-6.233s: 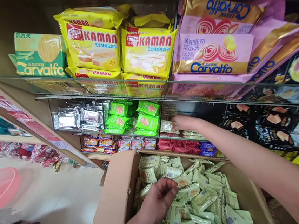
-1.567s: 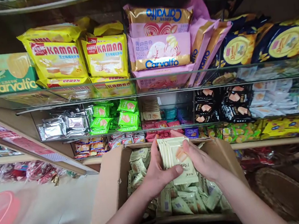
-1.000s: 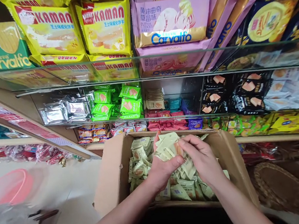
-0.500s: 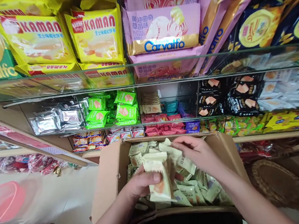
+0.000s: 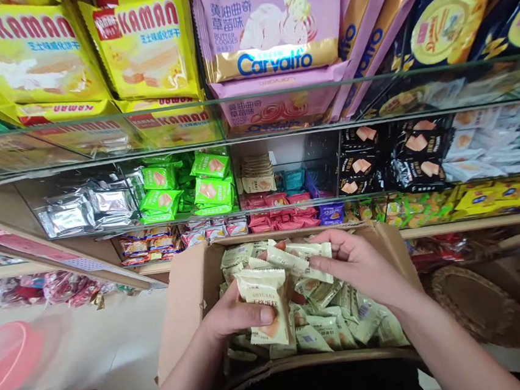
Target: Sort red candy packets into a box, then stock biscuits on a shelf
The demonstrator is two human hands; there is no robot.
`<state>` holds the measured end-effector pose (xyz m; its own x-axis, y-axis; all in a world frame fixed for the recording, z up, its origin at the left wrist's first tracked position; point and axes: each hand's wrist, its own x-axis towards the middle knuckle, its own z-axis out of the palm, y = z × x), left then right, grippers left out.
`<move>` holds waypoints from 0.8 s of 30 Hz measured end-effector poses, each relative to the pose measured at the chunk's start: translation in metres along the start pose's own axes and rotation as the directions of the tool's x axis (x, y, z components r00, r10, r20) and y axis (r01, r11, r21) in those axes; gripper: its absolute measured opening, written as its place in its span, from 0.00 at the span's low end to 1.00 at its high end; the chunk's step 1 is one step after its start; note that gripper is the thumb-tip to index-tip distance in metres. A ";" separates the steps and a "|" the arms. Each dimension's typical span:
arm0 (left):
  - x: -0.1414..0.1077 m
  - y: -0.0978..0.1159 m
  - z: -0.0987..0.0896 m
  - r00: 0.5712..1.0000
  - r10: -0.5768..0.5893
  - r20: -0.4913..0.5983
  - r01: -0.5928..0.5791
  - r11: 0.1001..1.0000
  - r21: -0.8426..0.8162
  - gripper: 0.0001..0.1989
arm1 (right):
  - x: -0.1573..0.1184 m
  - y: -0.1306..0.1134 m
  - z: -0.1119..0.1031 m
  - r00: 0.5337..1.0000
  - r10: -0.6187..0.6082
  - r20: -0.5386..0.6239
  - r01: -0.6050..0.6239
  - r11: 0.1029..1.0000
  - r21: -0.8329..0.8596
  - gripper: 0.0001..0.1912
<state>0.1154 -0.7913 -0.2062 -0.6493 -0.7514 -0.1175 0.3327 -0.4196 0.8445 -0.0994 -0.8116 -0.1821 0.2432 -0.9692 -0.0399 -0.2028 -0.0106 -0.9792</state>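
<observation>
An open cardboard box (image 5: 184, 316) is heaped with small pale-green snack packets (image 5: 332, 329). Over its left half, my left hand (image 5: 239, 313) grips a packet of dry cake (image 5: 265, 299), thumb across its printed front; more packets seem to lie behind it, partly hidden. My right hand (image 5: 352, 263) is at the box's far right part, its thumb and fingers closed around the end of another dry cake packet (image 5: 319, 257). That packet lies nearly level, close to further packets standing by my left fingers.
Beyond the box, a glass shelf (image 5: 152, 220) carries green packets (image 5: 212, 175), silver packets (image 5: 68, 213) and black packets (image 5: 415, 143). Above are yellow wafer packs (image 5: 144, 46) and purple cookie packs (image 5: 271, 28). A pink basin (image 5: 9, 357) stands at left, a woven basket (image 5: 473, 303) at right.
My right hand has turned its packet more level and shifted slightly right. My left hand has moved a little left with its packet, whose front now faces me more. The view has tilted down.
</observation>
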 end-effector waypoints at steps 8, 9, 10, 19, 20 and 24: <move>-0.002 -0.004 -0.005 0.999 0.045 -0.016 -0.045 0.999 0.009 0.30 | 0.020 -0.010 -0.014 0.994 -0.085 0.074 0.107 0.914 -0.391 0.09; -0.002 -0.006 -0.007 0.997 0.065 -0.047 -0.067 0.997 -0.024 0.29 | 0.029 -0.017 -0.020 0.994 -0.106 0.035 0.110 0.881 -0.459 0.09; -0.003 -0.008 -0.010 0.994 0.080 -0.080 -0.085 0.995 -0.057 0.28 | 0.039 -0.025 -0.026 0.991 -0.135 -0.018 0.105 0.842 -0.530 0.09; -0.012 -0.035 -0.026 0.985 0.028 -0.172 -0.060 0.981 -0.183 0.26 | 0.149 -0.062 -0.045 0.983 -0.129 -0.134 -0.110 0.179 -0.978 0.13; -0.012 -0.037 -0.027 0.984 0.028 -0.176 -0.059 0.983 -0.172 0.26 | 0.158 -0.061 -0.043 0.991 -0.086 -0.104 -0.090 0.148 -0.985 0.15; -0.012 -0.039 -0.027 0.978 0.037 -0.205 -0.071 0.985 -0.160 0.31 | 0.177 -0.057 -0.037 1.000 0.005 -0.005 -0.005 0.102 -0.995 0.18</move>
<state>0.1291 -0.7797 -0.2518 -0.4824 -0.8548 -0.1911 0.4825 -0.4414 0.7565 -0.0795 -0.9917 -0.1265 0.2378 -0.9703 -0.0440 -0.9655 -0.2411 0.0987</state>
